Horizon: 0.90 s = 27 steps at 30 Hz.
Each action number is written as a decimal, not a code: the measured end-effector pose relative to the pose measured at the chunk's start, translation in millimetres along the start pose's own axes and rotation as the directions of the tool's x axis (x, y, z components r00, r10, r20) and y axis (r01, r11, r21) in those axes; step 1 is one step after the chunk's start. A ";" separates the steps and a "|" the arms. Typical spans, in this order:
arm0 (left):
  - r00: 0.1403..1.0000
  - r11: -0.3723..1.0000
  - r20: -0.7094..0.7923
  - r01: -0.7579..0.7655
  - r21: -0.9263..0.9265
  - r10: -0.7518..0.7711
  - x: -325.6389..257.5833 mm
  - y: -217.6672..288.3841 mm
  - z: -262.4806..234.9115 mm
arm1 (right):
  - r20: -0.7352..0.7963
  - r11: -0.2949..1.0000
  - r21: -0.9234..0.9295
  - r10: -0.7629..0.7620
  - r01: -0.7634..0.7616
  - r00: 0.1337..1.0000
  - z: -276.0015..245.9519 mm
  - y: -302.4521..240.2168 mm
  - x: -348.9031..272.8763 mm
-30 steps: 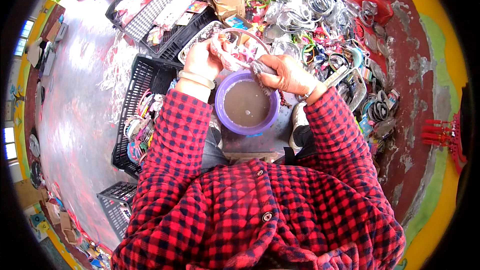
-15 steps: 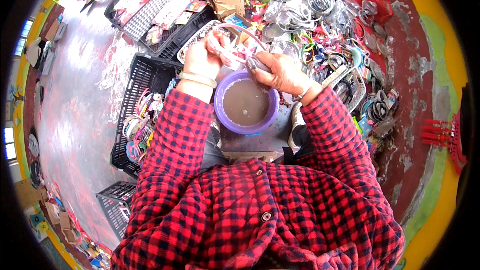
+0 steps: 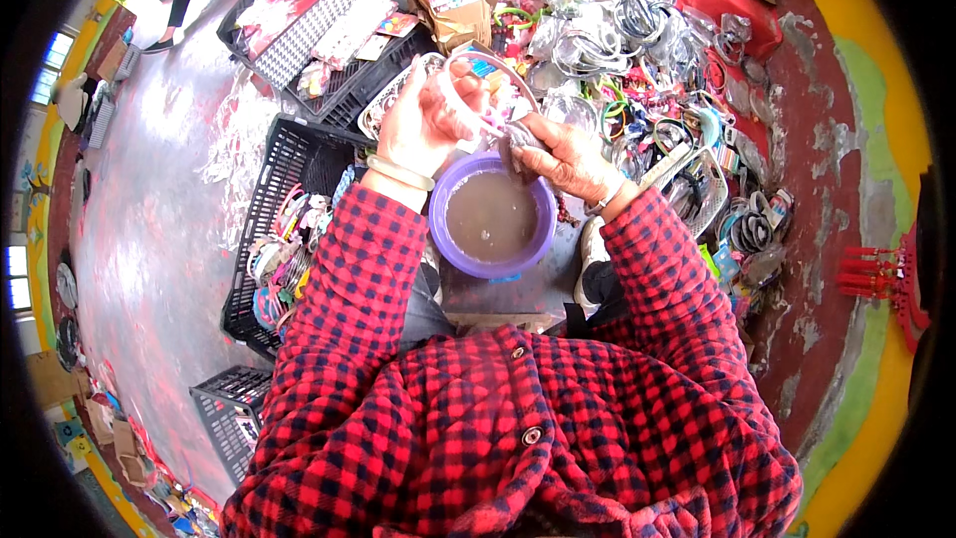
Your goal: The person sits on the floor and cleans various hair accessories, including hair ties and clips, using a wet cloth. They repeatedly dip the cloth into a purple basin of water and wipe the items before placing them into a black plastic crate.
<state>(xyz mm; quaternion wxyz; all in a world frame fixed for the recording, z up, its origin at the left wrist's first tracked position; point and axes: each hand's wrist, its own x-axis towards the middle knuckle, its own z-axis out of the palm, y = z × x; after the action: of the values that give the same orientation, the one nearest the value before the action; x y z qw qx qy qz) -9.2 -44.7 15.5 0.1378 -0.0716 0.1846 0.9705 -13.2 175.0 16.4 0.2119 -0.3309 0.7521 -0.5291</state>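
Heap of bagged hoops and bands [image 3: 632,30] ahead and to my right. Black crate [image 3: 256,229] with loose bands, on my left. Purple basin [image 3: 495,269] right in front of me, murky water [image 3: 488,219] in it.

Left hand [image 3: 416,130]: beyond the basin's far-left rim, fingers curled round the pale pink headband [image 3: 460,112]. Right hand [image 3: 568,161]: at the far-right rim, nearer the water, pinching a wet-looking grey cloth [image 3: 517,142].

Headband is up above the far rim, clear of the water, bowed away from me. Its near limb slants from the left grip down and rightward to the cloth.

Key relation, my read: that near limb. Cloth sits at its right end and looks to be touching; can't tell if it's wrapped round. Right hand is closer to that end, left anchors the other side.
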 end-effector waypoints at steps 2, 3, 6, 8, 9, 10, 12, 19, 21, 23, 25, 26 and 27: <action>0.992 0.996 0.128 -0.008 -0.092 0.020 -3.3 -9.5 7.8 | -0.076 0.996 0.065 -0.054 0.059 0.996 3.1 1.5 0.9; 0.994 0.997 0.104 -0.029 -0.068 0.036 -5.6 -11.7 10.5 | -0.122 0.995 0.022 -0.096 0.099 0.988 4.1 -0.5 2.1; 0.964 0.995 0.263 -0.051 0.084 0.027 -4.1 -10.6 6.7 | -0.126 0.965 -0.206 -0.192 0.164 0.973 3.8 7.3 4.2; 0.960 0.970 0.270 -0.129 0.205 0.071 -5.8 -11.2 4.4 | -0.081 0.951 -0.270 -0.179 0.151 0.980 6.4 10.8 5.9; 0.957 0.962 0.277 -0.149 0.231 0.081 -5.7 -11.5 3.2 | -0.050 0.980 -0.196 -0.054 0.043 0.997 2.6 6.1 5.7; 0.955 0.952 0.284 -0.168 0.257 0.092 -5.3 -11.0 2.7 | -0.010 0.990 -0.125 0.070 -0.071 0.998 -4.7 -1.3 4.2; 0.961 0.951 0.271 -0.138 0.275 0.061 -6.1 -8.1 8.0 | 0.061 0.968 0.086 0.231 -0.236 0.971 -15.6 11.5 2.9; 0.952 0.877 0.257 -0.260 0.403 0.164 -7.4 -1.6 0.6 | -0.002 0.939 0.014 0.345 -0.345 0.939 -60.0 9.4 -11.5; 0.957 0.859 0.241 -0.258 0.442 0.164 -5.7 -4.5 2.0 | -0.199 0.934 -0.054 0.337 -0.354 0.920 -66.9 19.2 -13.0; 0.972 0.803 0.208 -0.211 0.557 0.111 -6.7 -8.7 5.2 | -0.444 0.863 -0.339 0.205 -0.376 0.872 -71.0 15.8 -9.8; 0.990 0.677 0.143 -0.113 0.727 0.011 -11.2 -17.7 11.8 | -0.528 0.997 -0.035 0.040 -0.069 0.848 -65.3 23.9 -3.5; 0.994 0.589 0.113 -0.094 0.803 0.005 -16.2 -25.7 22.5 | -0.588 0.994 -0.040 -0.105 0.101 0.802 -59.2 17.8 0.8; 0.990 0.525 0.142 -0.108 0.844 -0.025 -15.3 -29.2 18.1 | -0.605 0.997 -0.017 -0.074 0.081 0.793 -55.9 13.8 2.6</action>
<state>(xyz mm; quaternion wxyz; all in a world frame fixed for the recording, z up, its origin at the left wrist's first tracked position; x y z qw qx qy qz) 12.3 -15.5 25.2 0.1442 0.0752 0.6252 0.7633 -56.1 212.8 23.2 -0.0597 -0.1740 0.7637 -0.6189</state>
